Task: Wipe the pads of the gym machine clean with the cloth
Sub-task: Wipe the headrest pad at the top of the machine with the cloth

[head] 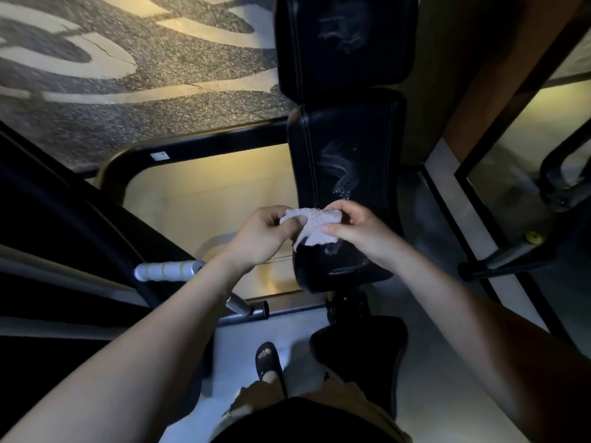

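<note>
Head view, items as I log them:

1. Cloth point(315, 226): small, white, nubbly. It is stretched between both hands just over the near end of the middle pad point(348, 145). I cannot tell whether it touches the pad.
2. Left hand point(262, 235): grip pinching the cloth's left edge, fingers curled.
3. Right hand point(364, 233): grip pinching the right edge, thumb on top.
4. Middle pad: black, glossy, with pale curved streaks at its centre.
5. Far pad point(345, 43): black, with similar streaks at its centre.
6. Low dark shape point(361, 343), nearest me: possibly a third pad, too shadowed to say.
7. Machine frame point(198, 148): black tube, left of the pads.
8. Sandalled foot point(267, 359) on the floor point(447, 420).

Hazards, my judgement:
- Both grips hold the cloth only by its edges. A slip while I rearrange it would drop it to the floor, and grit would then go onto the pads.
- A bunched cloth would smear rather than lift, leaving more streaks.
- Dim light may hide unwiped patches, above all the pad sides and the low shape.
- Reaching for the far pad could overbalance me against the frame.
</note>
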A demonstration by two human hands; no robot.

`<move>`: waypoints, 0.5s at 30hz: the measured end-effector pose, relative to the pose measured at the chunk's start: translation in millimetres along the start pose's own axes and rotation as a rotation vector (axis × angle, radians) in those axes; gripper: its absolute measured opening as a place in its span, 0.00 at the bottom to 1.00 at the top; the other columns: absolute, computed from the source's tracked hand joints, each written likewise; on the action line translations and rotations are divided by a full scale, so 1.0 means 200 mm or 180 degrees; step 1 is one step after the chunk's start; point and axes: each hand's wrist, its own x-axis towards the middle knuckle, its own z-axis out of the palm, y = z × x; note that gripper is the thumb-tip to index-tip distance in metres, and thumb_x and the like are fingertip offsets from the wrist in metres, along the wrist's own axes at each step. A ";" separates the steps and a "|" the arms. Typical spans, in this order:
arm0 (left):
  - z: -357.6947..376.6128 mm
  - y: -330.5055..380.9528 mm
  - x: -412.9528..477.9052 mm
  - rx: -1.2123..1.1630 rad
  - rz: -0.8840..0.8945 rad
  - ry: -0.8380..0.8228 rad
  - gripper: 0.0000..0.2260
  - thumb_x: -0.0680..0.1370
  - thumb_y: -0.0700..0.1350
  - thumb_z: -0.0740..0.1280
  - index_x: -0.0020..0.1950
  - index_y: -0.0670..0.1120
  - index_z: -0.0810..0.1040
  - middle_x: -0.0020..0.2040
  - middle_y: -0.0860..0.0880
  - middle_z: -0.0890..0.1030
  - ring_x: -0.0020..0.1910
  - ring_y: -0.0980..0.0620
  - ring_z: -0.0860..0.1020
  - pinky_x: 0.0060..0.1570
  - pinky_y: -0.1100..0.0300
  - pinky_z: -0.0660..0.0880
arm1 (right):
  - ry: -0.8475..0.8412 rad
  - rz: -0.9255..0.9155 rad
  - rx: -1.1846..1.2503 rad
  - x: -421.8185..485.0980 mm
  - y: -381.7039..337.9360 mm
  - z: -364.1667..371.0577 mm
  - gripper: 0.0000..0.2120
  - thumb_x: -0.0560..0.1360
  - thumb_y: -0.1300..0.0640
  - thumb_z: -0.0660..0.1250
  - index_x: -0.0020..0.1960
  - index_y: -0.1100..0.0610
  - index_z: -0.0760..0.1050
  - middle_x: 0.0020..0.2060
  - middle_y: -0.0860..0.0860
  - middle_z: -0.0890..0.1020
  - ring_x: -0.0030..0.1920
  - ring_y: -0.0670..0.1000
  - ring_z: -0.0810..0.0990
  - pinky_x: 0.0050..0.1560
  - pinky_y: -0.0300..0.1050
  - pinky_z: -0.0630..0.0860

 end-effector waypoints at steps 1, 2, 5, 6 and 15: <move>-0.01 0.02 0.02 -0.0062 0.0009 0.0040 0.12 0.82 0.48 0.67 0.44 0.42 0.81 0.39 0.49 0.83 0.38 0.55 0.78 0.44 0.61 0.74 | -0.0058 0.0000 0.0149 0.02 -0.02 -0.01 0.10 0.74 0.57 0.74 0.54 0.49 0.79 0.48 0.51 0.83 0.49 0.53 0.82 0.57 0.61 0.78; -0.01 0.04 0.03 -0.0099 0.0022 0.0104 0.13 0.82 0.49 0.67 0.44 0.41 0.81 0.37 0.48 0.82 0.36 0.55 0.77 0.42 0.60 0.74 | -0.0141 0.0020 0.0361 0.05 -0.03 -0.01 0.10 0.75 0.60 0.73 0.54 0.51 0.78 0.49 0.53 0.83 0.51 0.54 0.82 0.58 0.61 0.78; -0.04 0.13 0.09 -0.0232 0.0039 0.0358 0.12 0.80 0.49 0.69 0.44 0.41 0.81 0.34 0.49 0.80 0.33 0.55 0.74 0.37 0.61 0.73 | -0.0078 0.0025 0.0739 0.09 -0.12 0.00 0.11 0.78 0.68 0.69 0.58 0.60 0.75 0.53 0.59 0.83 0.56 0.61 0.83 0.61 0.58 0.78; -0.06 0.17 0.12 -0.0290 0.0044 0.0443 0.11 0.80 0.49 0.70 0.45 0.41 0.81 0.36 0.46 0.82 0.34 0.54 0.76 0.39 0.58 0.75 | 0.0067 -0.0023 0.0811 0.11 -0.16 -0.01 0.12 0.78 0.69 0.68 0.60 0.62 0.75 0.55 0.62 0.83 0.58 0.64 0.82 0.62 0.60 0.78; -0.32 0.58 0.42 -0.0062 0.0235 0.1176 0.07 0.79 0.48 0.66 0.48 0.45 0.79 0.41 0.46 0.84 0.40 0.47 0.82 0.47 0.48 0.79 | 0.0699 -0.0612 0.0880 0.25 -0.59 -0.28 0.04 0.73 0.56 0.70 0.46 0.48 0.79 0.51 0.55 0.84 0.55 0.58 0.84 0.63 0.62 0.77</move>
